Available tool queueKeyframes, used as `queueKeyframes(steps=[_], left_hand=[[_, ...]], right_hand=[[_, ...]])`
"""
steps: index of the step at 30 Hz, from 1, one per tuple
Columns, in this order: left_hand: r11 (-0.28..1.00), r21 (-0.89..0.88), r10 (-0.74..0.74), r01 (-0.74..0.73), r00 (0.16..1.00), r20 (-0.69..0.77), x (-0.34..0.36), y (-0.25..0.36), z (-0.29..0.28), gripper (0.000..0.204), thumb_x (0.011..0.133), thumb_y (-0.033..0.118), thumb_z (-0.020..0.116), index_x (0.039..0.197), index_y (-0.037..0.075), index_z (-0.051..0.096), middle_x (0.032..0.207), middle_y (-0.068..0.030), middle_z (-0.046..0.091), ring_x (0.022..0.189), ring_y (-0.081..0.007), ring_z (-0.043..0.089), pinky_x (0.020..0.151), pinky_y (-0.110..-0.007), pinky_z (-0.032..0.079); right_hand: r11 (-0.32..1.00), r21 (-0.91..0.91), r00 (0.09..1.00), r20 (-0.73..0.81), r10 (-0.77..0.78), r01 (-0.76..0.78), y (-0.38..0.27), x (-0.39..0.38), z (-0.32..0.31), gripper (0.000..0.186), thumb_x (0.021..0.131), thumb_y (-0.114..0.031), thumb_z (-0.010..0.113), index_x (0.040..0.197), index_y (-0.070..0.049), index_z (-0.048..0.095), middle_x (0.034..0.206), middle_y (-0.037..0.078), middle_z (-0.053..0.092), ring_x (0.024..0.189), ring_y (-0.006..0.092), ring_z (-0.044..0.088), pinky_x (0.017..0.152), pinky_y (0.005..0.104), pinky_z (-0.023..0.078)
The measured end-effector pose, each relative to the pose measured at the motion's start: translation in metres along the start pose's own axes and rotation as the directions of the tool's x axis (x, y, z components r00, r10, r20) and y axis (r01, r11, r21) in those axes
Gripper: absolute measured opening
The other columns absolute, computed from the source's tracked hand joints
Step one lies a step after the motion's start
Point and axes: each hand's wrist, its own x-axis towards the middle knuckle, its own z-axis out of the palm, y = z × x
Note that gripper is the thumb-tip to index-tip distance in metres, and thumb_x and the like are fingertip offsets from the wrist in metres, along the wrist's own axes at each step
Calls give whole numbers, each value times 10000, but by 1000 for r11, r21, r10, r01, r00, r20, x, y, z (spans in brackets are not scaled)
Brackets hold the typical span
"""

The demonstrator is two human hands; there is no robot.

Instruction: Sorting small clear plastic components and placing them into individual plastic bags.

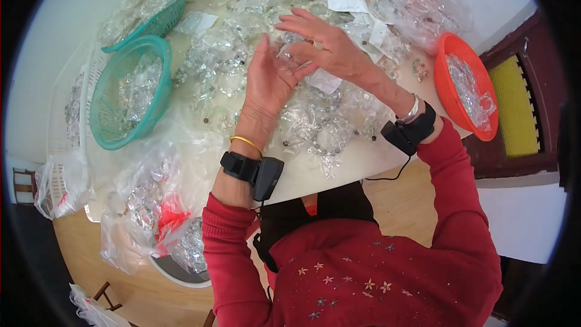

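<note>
Both my hands meet above the middle of the heaped table. My left hand (269, 79) is turned palm up, its fingers curled round a small clear plastic bag (283, 50). From the right, my right hand (330, 48) reaches to the same bag; its thumb and forefinger come together there while other fingers stretch out above. What the bag contains is too small to make out. Under and around my hands spread many small clear packets (218, 54) with silvery and beaded jewellery. A loose pile of silvery bracelets (327, 136) lies near the table's front edge.
A teal basket (97, 109) with packets stands at left, another teal basket (163, 24) tilted behind it. At right is an orange basket (443, 79) of packets. Bulky plastic bags sit at the far right (423, 15) and front left (121, 230). White paper slips (348, 1) lie among the packets.
</note>
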Motion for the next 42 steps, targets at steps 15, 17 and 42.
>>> queueKeyframes(steps=[15,17,42], left_hand=[[999,-18,-46,49,988,148,-6,4,2,269,913,227,450,1003,-22,495,1098,-231,583,977,-407,599,915,-494,480],[992,125,-12,0,995,97,-4,-1,4,259,921,221,448,1004,-20,496,1082,-229,590,943,-388,614,886,-476,500],[903,427,72,-56,997,-22,7,-20,-1,183,875,0,474,1050,-8,528,961,-111,627,828,-196,621,781,-299,504]], right_hand=[[673,471,804,155,574,-571,-4,-7,-5,282,754,-180,704,877,69,650,688,60,655,644,95,631,568,234,490],[691,464,808,103,580,-555,-3,-8,-4,256,747,-166,710,833,68,654,665,58,648,631,91,626,557,232,486],[232,954,916,88,392,-191,21,182,32,396,827,-128,648,1142,81,531,899,129,613,781,231,645,692,345,546]])
